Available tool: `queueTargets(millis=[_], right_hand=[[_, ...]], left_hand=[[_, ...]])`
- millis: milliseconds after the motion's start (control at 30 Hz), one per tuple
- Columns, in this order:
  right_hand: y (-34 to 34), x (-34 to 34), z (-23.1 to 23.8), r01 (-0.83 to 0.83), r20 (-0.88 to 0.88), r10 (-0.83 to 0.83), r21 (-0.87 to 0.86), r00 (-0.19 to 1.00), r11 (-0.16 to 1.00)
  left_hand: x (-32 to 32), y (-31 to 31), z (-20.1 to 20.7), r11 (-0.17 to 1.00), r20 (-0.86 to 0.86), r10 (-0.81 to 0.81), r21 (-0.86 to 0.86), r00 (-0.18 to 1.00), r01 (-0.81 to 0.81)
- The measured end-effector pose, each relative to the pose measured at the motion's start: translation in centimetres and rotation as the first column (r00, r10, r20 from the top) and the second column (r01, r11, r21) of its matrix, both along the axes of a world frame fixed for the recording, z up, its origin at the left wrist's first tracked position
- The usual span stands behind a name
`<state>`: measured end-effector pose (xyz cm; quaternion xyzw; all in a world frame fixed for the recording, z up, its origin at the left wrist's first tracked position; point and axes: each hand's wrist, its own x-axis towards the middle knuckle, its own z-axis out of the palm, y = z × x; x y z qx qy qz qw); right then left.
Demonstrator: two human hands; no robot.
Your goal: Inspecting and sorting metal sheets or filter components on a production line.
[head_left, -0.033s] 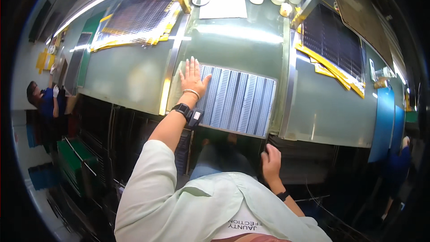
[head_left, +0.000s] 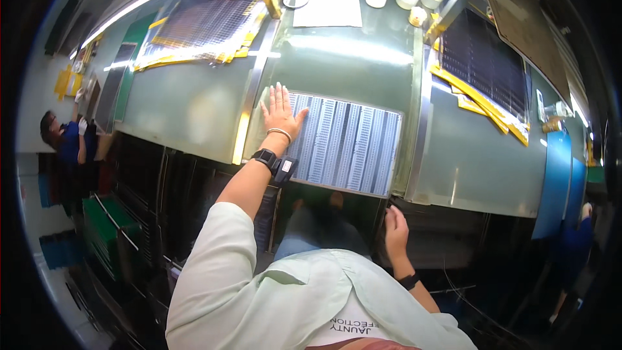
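Left hand (head_left: 282, 120) lies flat, ungripping, at a striped sheet's (head_left: 346, 146) corner.
Right hand (head_left: 396, 228) half-curls near the table (head_left: 346, 78); grip unclear.

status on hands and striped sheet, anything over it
Left hand flat at left edge of striped sheet. Right hand off it, by near right corner. Sheet flat on table; wrist gadget over near left corner.

Holds left forearm (head_left: 243, 188) outstretched past the near left corner of the striped panel (head_left: 350, 146). Rests left hand (head_left: 282, 120) palm down along the panel's left side, with fingers (head_left: 279, 97) straight, close together and pointing away, and thumb (head_left: 302, 116) spread toward its middle. Holds right hand (head_left: 397, 234) just off the panel's near right corner, with fingers loosely bent, pointing toward it.
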<state>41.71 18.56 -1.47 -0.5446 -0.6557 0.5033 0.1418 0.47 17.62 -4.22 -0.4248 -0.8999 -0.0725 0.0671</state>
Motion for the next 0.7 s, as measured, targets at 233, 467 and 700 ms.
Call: queueTargets(millis=[233,467,700], right_hand=[[4.3,-2.7,-0.9,0.250,-0.179,-0.468,-0.656,0.865,0.712],[5.9,-5.5,0.3,0.149,-0.047,-0.279,-0.756,0.959,0.637],[4.5,-4.6,1.1,-0.098,-0.342,-0.333,-0.812,0.879,0.575]], left_hand=[[6.5,-11.2,3.0,0.896,0.225,0.373,0.165,0.900,-0.413],[8.4,-14.8,-0.1,0.669,0.998,-0.018,-0.033,-0.061,-0.742],[5.4,-19.7,2.3,0.776,0.999,-0.038,0.053,0.038,-0.628]])
